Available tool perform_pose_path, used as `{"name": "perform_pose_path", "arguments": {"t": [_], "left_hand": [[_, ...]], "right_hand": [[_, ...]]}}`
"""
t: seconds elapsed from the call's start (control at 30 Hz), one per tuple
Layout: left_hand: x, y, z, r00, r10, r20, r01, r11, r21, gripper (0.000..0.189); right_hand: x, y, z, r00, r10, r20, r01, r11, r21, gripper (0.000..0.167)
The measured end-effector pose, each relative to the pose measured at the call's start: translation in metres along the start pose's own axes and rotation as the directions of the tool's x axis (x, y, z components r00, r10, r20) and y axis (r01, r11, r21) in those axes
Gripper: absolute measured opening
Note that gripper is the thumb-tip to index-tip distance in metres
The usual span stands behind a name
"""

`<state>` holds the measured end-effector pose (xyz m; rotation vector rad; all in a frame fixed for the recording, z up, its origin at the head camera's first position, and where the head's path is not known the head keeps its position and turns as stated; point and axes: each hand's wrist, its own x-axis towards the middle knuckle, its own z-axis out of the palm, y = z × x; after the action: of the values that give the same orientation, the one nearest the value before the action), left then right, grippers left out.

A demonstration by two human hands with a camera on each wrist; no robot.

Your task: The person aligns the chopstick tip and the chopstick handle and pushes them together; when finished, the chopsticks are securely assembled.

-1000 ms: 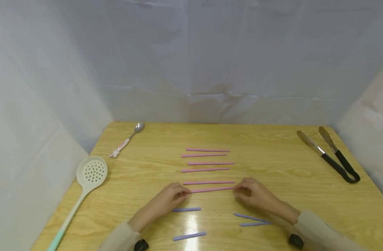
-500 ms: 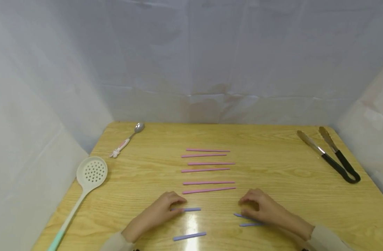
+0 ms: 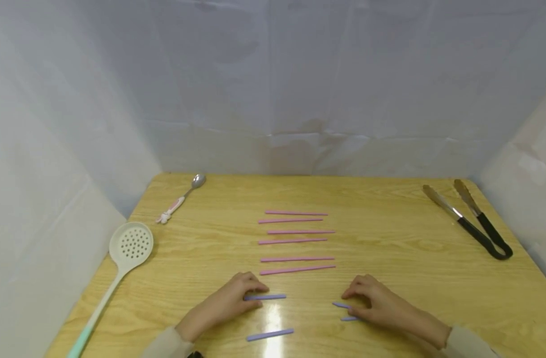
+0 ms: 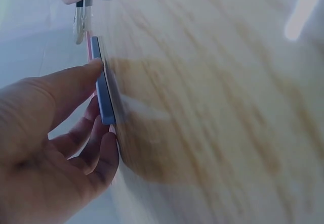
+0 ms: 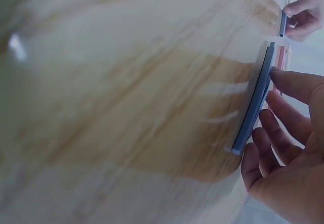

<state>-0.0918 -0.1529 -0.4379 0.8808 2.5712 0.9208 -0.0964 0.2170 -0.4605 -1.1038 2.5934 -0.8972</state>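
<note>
My left hand [image 3: 232, 297] is low over the wooden table, thumb and fingers apart on either side of a short violet-blue stick [image 3: 274, 297]. In the left wrist view, the thumb reaches that blue stick [image 4: 104, 95]. Another blue stick [image 3: 270, 335] lies nearer me. My right hand [image 3: 380, 304] is beside two more blue sticks, the upper stick [image 3: 340, 305] and the lower stick [image 3: 349, 318], its thumb and forefinger spread around the upper one. The hand hides their right ends. In the right wrist view, the fingertips are beside a blue stick [image 5: 253, 107].
Several slim tapered pink sticks [image 3: 297, 259] lie crosswise beyond the hands. A white skimmer [image 3: 131, 241] with a green handle end and a spoon [image 3: 176, 203] are at left. Black-handled tongs [image 3: 479, 228] lie at right. Pale sheeting [image 3: 273, 89] surrounds the table [image 3: 389, 199].
Both hands have let go of the nearest pink stick, leaving it on the table, and have drawn back toward me to the blue sticks. The blue sticks have not moved.
</note>
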Motion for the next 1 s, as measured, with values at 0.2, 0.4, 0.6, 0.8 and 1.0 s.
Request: {"name": "perform_pose_path", "arguments": {"t": [0.2,0.4,0.6,0.8,1.0], "left_hand": [[0.001,0.001,-0.001,1.000,0.001,0.025,-0.001,1.000,0.006,0.024],[0.002,0.001,-0.001,0.999,-0.001,0.039,0.001,1.000,0.001,0.022],[0.003,0.000,0.002,0.999,0.026,0.019,-0.026,1.000,0.009,0.018],[0.005,0.000,0.004,0.998,0.061,-0.001,-0.061,0.997,0.036,0.018],[0.010,0.008,0.005,0.993,0.091,-0.071,-0.089,0.996,0.022,0.019]], "right_hand": [[0.001,0.000,0.001,0.999,-0.043,-0.011,0.043,0.999,0.000,0.018],[0.003,0.001,0.002,0.997,-0.077,-0.015,0.078,0.990,0.114,0.013],[0.005,0.001,0.003,0.995,-0.095,-0.032,0.099,0.982,0.163,0.011],[0.007,0.000,0.003,0.995,-0.090,-0.032,0.093,0.985,0.144,0.012],[0.017,-0.007,0.000,0.991,-0.111,-0.080,0.123,0.980,0.154,0.013]]}}
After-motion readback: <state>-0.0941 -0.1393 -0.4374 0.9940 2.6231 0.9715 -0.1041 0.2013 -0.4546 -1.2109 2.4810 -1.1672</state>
